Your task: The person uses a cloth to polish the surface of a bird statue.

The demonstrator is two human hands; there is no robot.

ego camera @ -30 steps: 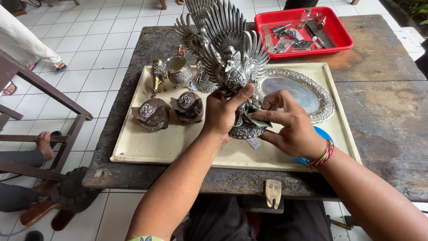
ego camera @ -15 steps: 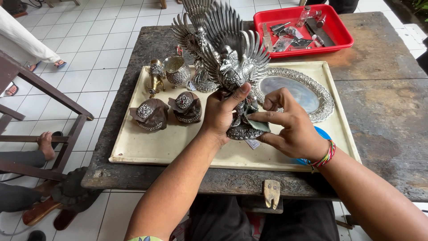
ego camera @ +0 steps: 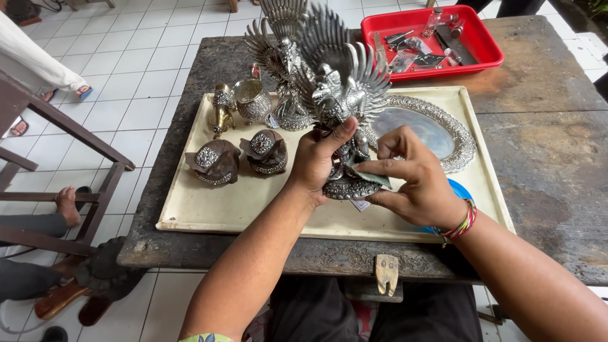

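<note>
Silver-studded brown dome ornaments sit at the left of the cream rectangular tray on the dark weathered desk. Beside them, the left hand is clamped around the silver winged bird statue, standing upright mid-tray. Right of it, the right hand pinches a small grey-green cloth against the statue's base.

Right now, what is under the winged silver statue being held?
The cream tray lies under the statue. Both hands, left and right, cover most of its base, hiding the contact.
</note>
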